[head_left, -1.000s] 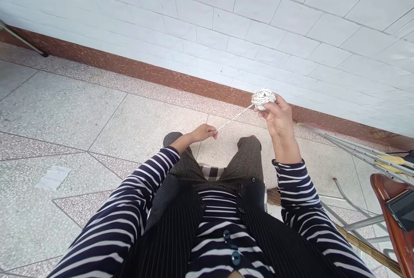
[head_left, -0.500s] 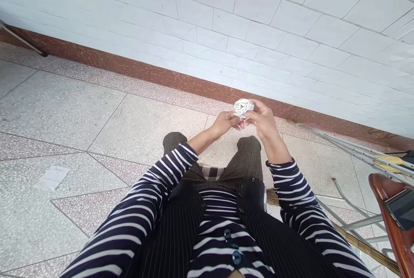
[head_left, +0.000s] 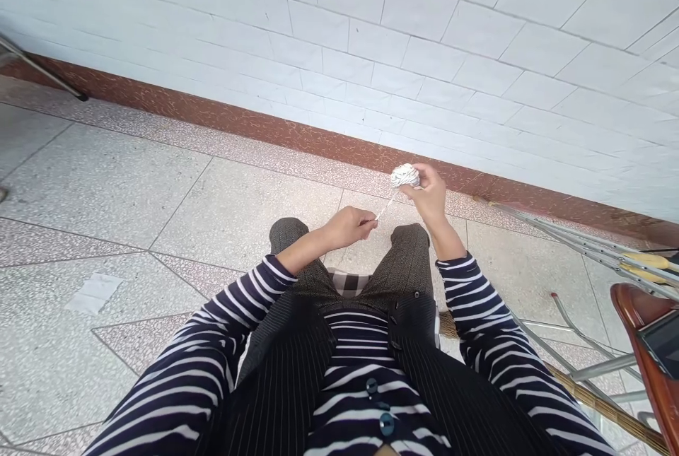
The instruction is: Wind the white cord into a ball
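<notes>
A small ball of white cord [head_left: 404, 176] with dark flecks sits in my right hand [head_left: 432, 194], pinched between the thumb and fingers on its right side. From the ball a short strand of cord [head_left: 386, 206] runs down and left, drawn straight. Its lower end is between the closed fingertips of my left hand [head_left: 351, 225], which is lower and to the left of the ball. Both hands are held out in front of my knees, above the floor.
A white tiled wall [head_left: 361, 53] with a red-brown skirting rises ahead. To the right are metal crutches [head_left: 573, 233] with yellow grips, and a brown wooden chair part [head_left: 631, 307] with a phone [head_left: 663, 343] on it. A white paper [head_left: 95, 293] lies on the floor at left.
My left hand has moved away from the ball, down and to the left, and a strand now stretches between them. The ball has turned and shifted slightly right in my right hand.
</notes>
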Motion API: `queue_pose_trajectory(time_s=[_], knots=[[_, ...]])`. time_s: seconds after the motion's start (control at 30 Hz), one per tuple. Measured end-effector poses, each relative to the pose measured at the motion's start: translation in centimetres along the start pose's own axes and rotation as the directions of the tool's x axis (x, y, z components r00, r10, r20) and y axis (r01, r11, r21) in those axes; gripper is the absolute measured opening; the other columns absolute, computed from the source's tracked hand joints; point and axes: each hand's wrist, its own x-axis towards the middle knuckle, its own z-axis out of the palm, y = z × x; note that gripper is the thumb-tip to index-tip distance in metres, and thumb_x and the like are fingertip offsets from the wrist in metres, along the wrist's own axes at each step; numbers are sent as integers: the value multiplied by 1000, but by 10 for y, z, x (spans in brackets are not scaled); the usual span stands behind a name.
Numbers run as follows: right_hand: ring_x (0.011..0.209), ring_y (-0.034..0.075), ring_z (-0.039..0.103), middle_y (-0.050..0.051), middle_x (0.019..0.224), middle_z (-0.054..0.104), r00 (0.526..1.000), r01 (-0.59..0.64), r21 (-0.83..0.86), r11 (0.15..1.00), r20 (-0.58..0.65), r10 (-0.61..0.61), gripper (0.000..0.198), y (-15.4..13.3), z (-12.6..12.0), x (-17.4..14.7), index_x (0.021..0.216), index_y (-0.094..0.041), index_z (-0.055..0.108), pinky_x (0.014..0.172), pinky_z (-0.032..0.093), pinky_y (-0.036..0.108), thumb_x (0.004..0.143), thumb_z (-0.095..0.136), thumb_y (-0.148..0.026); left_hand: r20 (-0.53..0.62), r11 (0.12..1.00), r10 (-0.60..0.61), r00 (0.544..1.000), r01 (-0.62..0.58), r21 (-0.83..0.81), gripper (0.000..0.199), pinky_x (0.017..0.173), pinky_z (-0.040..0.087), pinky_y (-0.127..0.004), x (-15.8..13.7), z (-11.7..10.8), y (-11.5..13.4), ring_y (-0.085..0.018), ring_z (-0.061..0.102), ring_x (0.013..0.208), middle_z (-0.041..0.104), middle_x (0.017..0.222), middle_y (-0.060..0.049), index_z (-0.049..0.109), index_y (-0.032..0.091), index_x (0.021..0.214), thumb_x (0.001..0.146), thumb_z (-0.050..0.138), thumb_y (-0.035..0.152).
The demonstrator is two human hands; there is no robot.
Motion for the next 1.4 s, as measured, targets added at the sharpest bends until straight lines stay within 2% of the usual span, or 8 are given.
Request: queue_pose_trajectory(time_s=[0.13,0.27,0.6,0.83,0.97,1.07,1.27,1.4], knots=[[96,24,64,7,112,68,985,-53,-88,995,160,67,51,24,18,-20,113,-22,66,74,56,37,63,76,-25,-81,922,154,985,-114,370,31,61,34,-26,5,-23,13,-14,52,59,63,65,-4,64,16,71,96,49,28],[83,21,62,3,96,67,913,-245,75,967,355,204,51,30,32,-45,108,-22,68,61,55,31,57,75,-21,-60,875,204,977,-154,458,26,66,35,-26,20,-38,8,-18,57,72,68,78,-7,70,17,80,95,50,24],[83,19,70,0,96,71,775,-584,376,720,522,356,51,0,21,-70,103,-26,70,67,62,32,55,85,-20,-110,981,189,976,-182,65,25,67,40,-24,38,-25,-29,-14,59,69,68,73,-3,69,15,78,93,52,24],[71,18,71,2,93,73,898,-407,342,847,321,302,47,-5,2,-33,103,-23,63,64,60,32,62,85,-32,36,939,-84,996,91,-331,30,55,45,-20,23,19,-47,-11,60,61,66,69,-4,64,13,73,92,54,35],[69,18,64,2,90,70,975,-224,-49,973,-21,223,49,24,-2,-15,100,-21,61,59,55,32,57,82,-28,203,914,-73,976,147,-378,30,53,46,-20,9,31,-41,-11,60,60,65,67,-3,63,13,71,90,57,36],[76,19,63,3,92,71,975,-179,-258,949,82,206,41,51,9,-30,99,-21,64,63,53,32,61,77,-28,117,953,-69,991,100,-285,31,54,44,-20,8,19,-39,-11,57,58,63,64,-2,63,14,68,90,54,34],[69,16,62,-2,83,68,764,-482,67,874,520,381,47,59,38,-81,97,-22,68,57,55,29,51,80,-22,-60,988,87,994,-78,136,23,60,33,-24,16,-12,-40,-12,48,59,58,62,0,61,16,64,85,54,20],[72,15,66,-1,85,71,686,-649,273,710,613,392,50,38,35,-89,99,-23,70,60,58,28,51,85,-20,-78,995,72,994,-66,74,25,61,34,-24,16,-8,-45,-11,50,60,60,64,0,63,16,70,89,50,22]])
